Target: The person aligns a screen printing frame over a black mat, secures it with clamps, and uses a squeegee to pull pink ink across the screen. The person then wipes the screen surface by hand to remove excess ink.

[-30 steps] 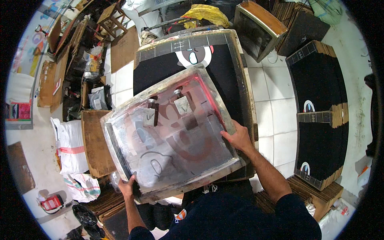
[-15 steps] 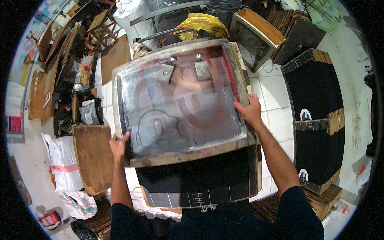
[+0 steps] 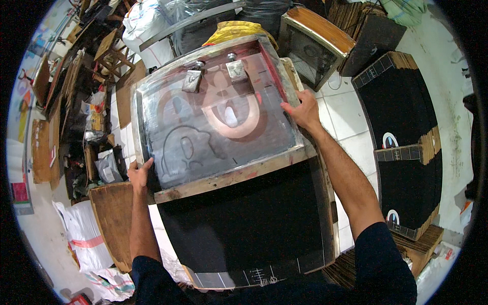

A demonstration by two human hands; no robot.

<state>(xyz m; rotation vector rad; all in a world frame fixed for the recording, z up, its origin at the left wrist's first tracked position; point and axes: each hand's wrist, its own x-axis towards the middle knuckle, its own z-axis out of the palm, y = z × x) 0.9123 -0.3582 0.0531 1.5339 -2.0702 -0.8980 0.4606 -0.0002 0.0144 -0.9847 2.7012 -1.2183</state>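
A large screen-printing frame (image 3: pixel 231 176) with a wooden border and grey translucent mesh is tilted up in front of me. Curved shapes and a pale ring show on the mesh. My left hand (image 3: pixel 138 174) grips the left border near its lower corner. On the right border, my right hand (image 3: pixel 304 113) has its thumb over the edge and its fingers hidden outside. Two small metal blocks (image 3: pixel 236 72) show near the frame's far end. Beneath the frame lies a black board (image 3: pixel 239 229) with white line marks along its near edge; its far part is covered.
More black printed panels (image 3: pixel 396 107) lie in stacks at right. A mesh-fronted wooden box (image 3: pixel 315 48) stands behind them, and a yellow cloth (image 3: pixel 239 31) lies beyond the frame. At left are a brown board (image 3: pixel 112 223), white sacks (image 3: pixel 84 236) and a wooden stool (image 3: pixel 108 51).
In the picture the frame and both hands have shifted left and up. More of the black board shows below it, and the pale ring on the mesh looks clearer. Both hands keep their grip.
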